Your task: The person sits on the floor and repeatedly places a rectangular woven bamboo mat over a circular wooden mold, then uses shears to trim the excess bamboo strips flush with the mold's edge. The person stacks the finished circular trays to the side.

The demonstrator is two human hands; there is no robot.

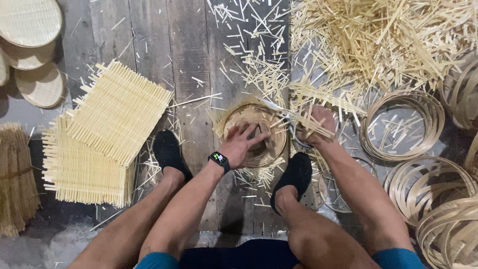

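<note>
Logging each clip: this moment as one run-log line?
left hand pressing round woven bamboo tray | right hand gripping scissors at tray rim | offcuts on floor

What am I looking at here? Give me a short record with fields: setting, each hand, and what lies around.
Setting: person seated over a wooden plank floor, feet in black socks
Left hand: pressed flat on a round woven bamboo tray
Right hand: grips scissors at the tray's rim
Wrist: black watch on the left
Left side: stacked square woven mats, finished round trays
Right side: bamboo hoops, pile of cut strips
</note>
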